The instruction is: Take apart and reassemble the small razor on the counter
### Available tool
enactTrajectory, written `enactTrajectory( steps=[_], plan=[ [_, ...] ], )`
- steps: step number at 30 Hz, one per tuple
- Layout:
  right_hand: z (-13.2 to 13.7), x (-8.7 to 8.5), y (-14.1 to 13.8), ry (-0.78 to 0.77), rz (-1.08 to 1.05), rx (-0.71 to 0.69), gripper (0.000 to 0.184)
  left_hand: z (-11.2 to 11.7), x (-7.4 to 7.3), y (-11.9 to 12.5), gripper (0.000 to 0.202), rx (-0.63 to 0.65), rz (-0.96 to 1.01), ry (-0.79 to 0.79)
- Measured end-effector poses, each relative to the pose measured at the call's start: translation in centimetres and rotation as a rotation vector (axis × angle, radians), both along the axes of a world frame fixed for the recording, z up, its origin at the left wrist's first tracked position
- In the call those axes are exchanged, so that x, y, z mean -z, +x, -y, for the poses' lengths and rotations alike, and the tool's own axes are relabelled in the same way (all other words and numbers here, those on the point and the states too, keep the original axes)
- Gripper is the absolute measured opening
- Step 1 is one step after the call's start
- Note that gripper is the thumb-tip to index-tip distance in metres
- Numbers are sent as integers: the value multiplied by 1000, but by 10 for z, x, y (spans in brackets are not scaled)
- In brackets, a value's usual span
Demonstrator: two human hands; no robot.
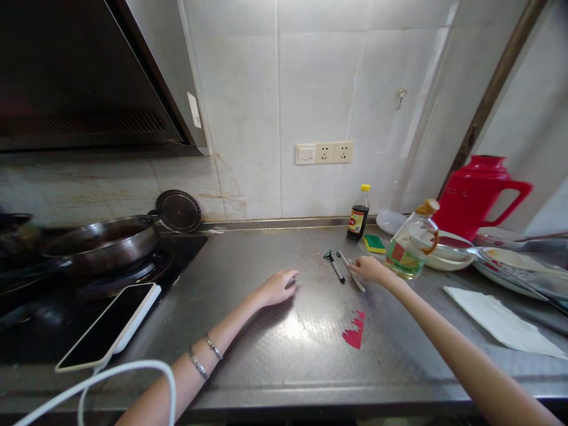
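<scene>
My right hand (371, 270) reaches in from the right, its fingertips closed at the middle of a toothbrush (358, 284) that lies slantwise on the counter. Just left of the toothbrush is a razor (334, 268) with a dark and silver handle. Over the middle of the counter, my left hand (278, 287) is loosely curled, with a gap between thumb and fingers and nothing visible in it. A jagged red scrap (355, 332) lies flat nearer the front edge. Beyond my right hand are a yellow-and-green sponge (374, 244) and a dark sauce bottle (358, 214) with a yellow cap.
Right of my hand stand an oil bottle (410, 245), a red thermos jug (474, 195), stacked bowls (448, 258) and a white paper (499, 319). At left, a pan (109, 242) sits on the stove; a phone (109, 325) and white cable (146, 364) are closer.
</scene>
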State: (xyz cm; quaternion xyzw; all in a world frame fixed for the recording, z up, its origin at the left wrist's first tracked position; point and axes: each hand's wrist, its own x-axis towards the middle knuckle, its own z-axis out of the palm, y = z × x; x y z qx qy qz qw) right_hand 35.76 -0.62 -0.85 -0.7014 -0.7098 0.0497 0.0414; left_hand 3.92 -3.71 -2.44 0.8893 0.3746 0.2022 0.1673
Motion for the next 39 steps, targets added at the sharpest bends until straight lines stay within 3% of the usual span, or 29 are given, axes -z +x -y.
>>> enactTrajectory(
  steps=[6,13,18,23,29,39],
  plan=[
    [16,-14,-25,201,0,145,42,-17,13,-15,38,-106,40,52],
    [30,-10,-96,164,19,-80,29,-39,17,-39,34,-238,-37,186],
    [21,-1,-124,153,-10,-182,28,-47,19,-63,32,-337,-54,177],
    [12,13,-136,206,-1,-242,26,-45,27,-71,34,-413,-66,198],
    [15,27,-139,273,5,-209,26,-40,28,-67,37,-455,-149,262],
    [20,27,-140,259,-30,-207,31,-45,30,-68,31,-466,-193,215]
  ],
)
